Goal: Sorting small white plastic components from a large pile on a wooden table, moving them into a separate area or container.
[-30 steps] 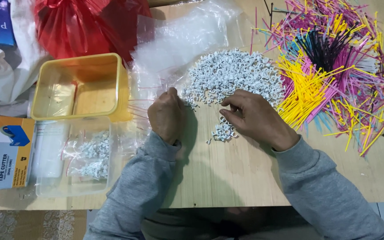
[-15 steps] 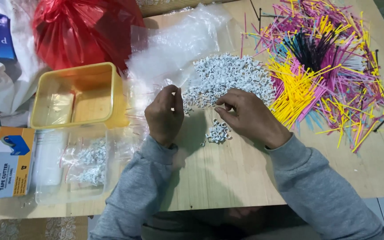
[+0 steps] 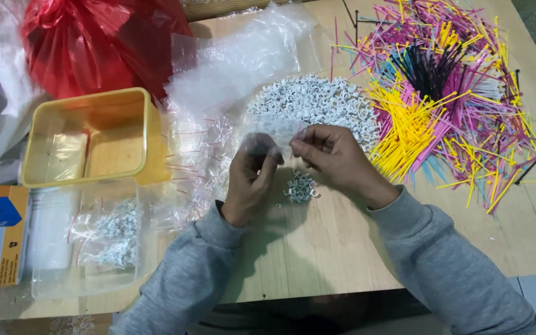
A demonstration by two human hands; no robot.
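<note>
Left hand (image 3: 250, 180) and right hand (image 3: 332, 156) pinch small clear zip bag (image 3: 272, 133) open above small clip pile (image 3: 299, 187). Risk: thin film slips, clips scatter across desk (image 3: 317, 248).

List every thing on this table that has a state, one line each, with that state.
small clear bag: held up between both hands.
left hand: pinching the bag.
right hand: pinching the bag.
yellow tub: open, a clear bag inside.
clear tub: open, filled bags inside.
white clips: loose heap.
small clip pile: apart, under the hands.
cable ties: scattered.
red bag: crumpled.
</note>
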